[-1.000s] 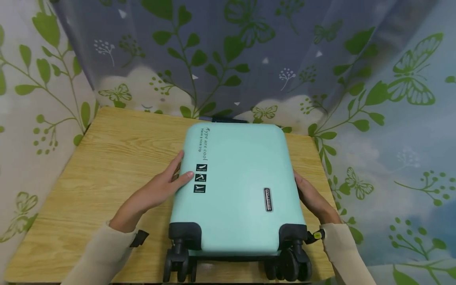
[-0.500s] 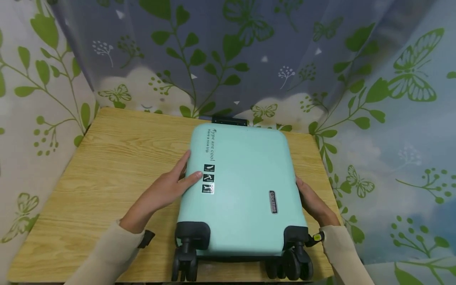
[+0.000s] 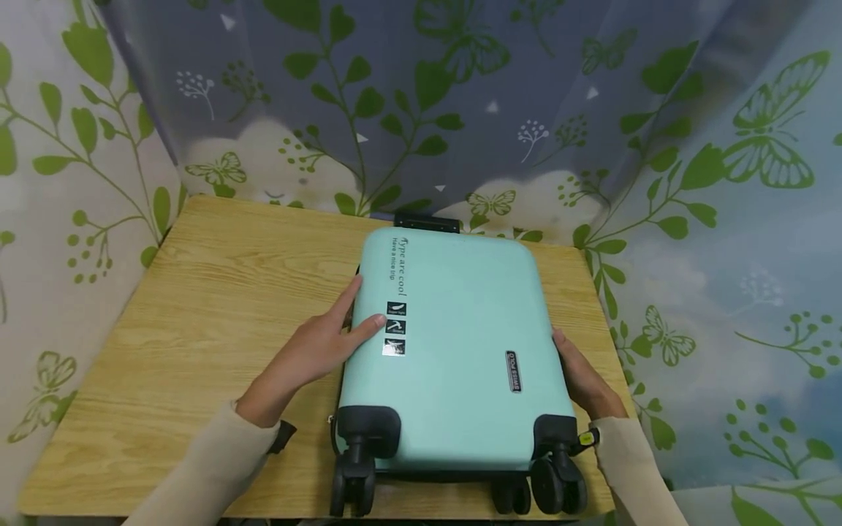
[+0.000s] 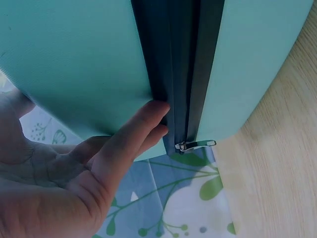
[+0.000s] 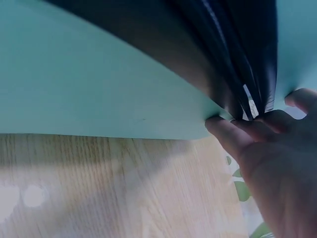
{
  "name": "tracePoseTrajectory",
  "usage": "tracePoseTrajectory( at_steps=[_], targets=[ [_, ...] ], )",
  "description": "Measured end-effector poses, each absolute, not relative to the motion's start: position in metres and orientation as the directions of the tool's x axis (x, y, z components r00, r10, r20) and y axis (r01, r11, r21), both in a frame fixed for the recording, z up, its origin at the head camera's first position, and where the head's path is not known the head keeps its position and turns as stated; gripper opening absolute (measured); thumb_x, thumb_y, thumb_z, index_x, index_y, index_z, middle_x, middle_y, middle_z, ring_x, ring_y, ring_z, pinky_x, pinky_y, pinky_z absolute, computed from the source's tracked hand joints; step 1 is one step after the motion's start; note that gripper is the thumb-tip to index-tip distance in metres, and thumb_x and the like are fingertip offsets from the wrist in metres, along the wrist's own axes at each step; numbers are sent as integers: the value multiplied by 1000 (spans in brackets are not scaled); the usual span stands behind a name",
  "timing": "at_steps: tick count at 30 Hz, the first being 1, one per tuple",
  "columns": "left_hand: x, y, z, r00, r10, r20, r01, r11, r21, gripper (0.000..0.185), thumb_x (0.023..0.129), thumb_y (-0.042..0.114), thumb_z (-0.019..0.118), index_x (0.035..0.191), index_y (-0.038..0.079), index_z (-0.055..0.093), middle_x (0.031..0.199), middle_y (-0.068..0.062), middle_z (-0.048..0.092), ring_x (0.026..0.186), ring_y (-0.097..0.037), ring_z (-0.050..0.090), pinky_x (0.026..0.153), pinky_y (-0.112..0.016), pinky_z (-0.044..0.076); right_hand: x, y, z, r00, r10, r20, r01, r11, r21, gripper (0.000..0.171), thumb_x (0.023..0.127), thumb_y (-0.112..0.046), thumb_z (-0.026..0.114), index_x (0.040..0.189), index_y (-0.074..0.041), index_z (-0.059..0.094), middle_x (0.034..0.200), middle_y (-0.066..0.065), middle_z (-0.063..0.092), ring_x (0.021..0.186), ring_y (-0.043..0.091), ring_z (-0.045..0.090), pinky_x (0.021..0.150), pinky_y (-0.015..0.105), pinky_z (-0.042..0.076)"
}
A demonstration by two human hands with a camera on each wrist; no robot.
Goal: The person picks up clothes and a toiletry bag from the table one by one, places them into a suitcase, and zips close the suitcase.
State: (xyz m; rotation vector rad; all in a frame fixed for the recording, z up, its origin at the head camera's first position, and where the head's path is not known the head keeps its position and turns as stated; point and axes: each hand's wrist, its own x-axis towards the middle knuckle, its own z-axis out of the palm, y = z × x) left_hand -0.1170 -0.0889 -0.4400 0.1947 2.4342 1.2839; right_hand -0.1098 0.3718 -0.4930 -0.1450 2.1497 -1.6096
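A mint-green hard-shell suitcase (image 3: 454, 343) lies flat on a wooden table (image 3: 210, 292), its black wheels (image 3: 351, 486) toward me at the near edge. My left hand (image 3: 325, 340) rests on its left side, thumb on top by three small black stickers (image 3: 395, 328), straight fingers against the dark zipper band (image 4: 181, 74). A metal zipper pull (image 4: 195, 145) hangs close to those fingertips. My right hand (image 3: 579, 372) holds the right side, its fingertips (image 5: 233, 131) tucked in at the dark seam (image 5: 218, 49).
Curtains printed with green leaves and butterflies (image 3: 427, 109) hang close behind and on both sides of the table. A black handle (image 3: 426, 221) pokes out at the suitcase's far end. The suitcase's wheels reach the table's near edge (image 3: 197, 504).
The suitcase has shifted right and turned slightly, its far end swinging right, with both hands moving along on its sides.
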Motion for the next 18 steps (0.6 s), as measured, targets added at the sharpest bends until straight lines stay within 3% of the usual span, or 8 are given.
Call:
tracePoseTrajectory(
  at_steps=[7, 12, 18],
  targets=[
    [-117, -87, -441, -927, 269, -261, -50, 601, 798, 97, 105, 75, 50, 177, 31, 3, 173, -20, 41, 135, -45, 65, 100, -57, 56, -108, 368, -492, -905, -293, -307, 216, 304, -928, 87, 111, -66, 12, 175, -8, 2, 166, 25, 22, 134, 17, 37, 114, 44, 29],
    [-119, -85, -439, -928, 271, -255, -40, 609, 792, 97, 105, 75, 49, 177, 30, 4, 170, -23, 43, 132, -45, 66, 98, -55, 57, -109, 364, -490, -906, -274, -323, 227, 329, -917, 87, 109, -67, 16, 176, -14, -1, 167, 26, 21, 139, 25, 34, 116, 48, 27],
    [-123, -100, -445, -904, 347, -248, -40, 510, 859, 81, 111, 69, 40, 177, 35, 7, 177, -17, 34, 153, -44, 50, 116, -64, 47, -112, 362, -492, -907, -292, -302, 206, 318, -926, 86, 108, -68, 21, 176, -26, -8, 177, 21, 5, 152, 38, 15, 120, 61, 17]
  ],
)
